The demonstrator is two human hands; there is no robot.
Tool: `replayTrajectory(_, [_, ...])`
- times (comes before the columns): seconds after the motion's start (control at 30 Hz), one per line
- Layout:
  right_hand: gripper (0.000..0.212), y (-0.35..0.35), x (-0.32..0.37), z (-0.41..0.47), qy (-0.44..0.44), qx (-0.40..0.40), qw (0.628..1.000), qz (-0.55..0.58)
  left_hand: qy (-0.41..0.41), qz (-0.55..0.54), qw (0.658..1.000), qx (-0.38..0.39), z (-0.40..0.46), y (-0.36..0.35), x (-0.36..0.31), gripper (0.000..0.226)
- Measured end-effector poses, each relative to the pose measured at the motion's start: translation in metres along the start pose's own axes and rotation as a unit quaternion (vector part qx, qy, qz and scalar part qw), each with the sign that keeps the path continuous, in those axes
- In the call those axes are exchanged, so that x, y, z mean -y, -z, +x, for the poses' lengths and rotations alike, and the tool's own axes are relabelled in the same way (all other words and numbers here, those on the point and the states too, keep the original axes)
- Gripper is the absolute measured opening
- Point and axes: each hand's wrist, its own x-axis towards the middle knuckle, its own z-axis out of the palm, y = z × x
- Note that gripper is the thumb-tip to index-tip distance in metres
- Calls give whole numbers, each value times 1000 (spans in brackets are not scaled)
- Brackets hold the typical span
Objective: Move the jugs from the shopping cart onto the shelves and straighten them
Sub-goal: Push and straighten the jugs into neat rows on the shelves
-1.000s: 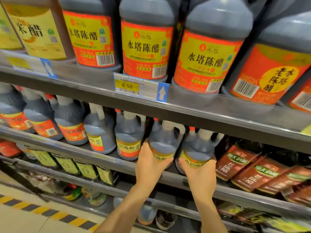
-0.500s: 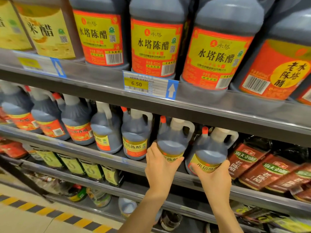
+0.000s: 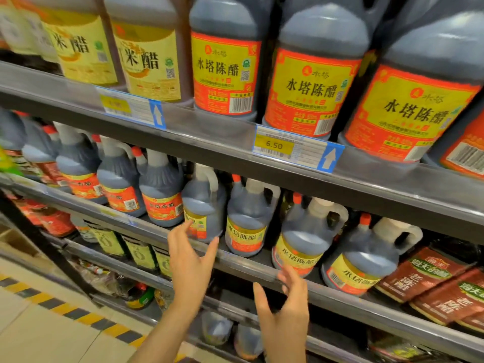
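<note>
Head view, setting: a supermarket vinegar aisle; the middle shelf (image 3: 246,268) crosses the centre of the frame, carrying a row of small dark jugs.
Head view, jugs: four yellow-labelled jugs stand at centre and lower right, among them the one (image 3: 203,213) above the left hand and the one (image 3: 306,239) above the right hand; large jugs (image 3: 311,74) fill the upper shelf across the top of the frame.
Head view, left hand (image 3: 190,260): fingers spread wide, holding nothing, just in front of the jug at centre.
Head view, right hand (image 3: 285,305): fingers loosely spread, empty, below the shelf lip at lower centre.
Handling, a judgement: full of liquid, so likely heavy for their size; stiff plastic walls, smooth and possibly slippery.
Hold, a judgement: the moulded loop handle (image 3: 337,218) by the neck suits lifting; both palms on the body suit turning labels forward.
Shopping cart: not in view.
</note>
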Motion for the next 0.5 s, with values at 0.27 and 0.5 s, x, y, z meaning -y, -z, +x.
replayTrajectory(0.27, [96,-62,37,44,-84,117,990,3,-7,-6,987,159,71,6,35,75])
replayTrajectory(0.5, [95,-89,36,75,-96,10,995,-5,18,-5,994,106,71,-10,36,82])
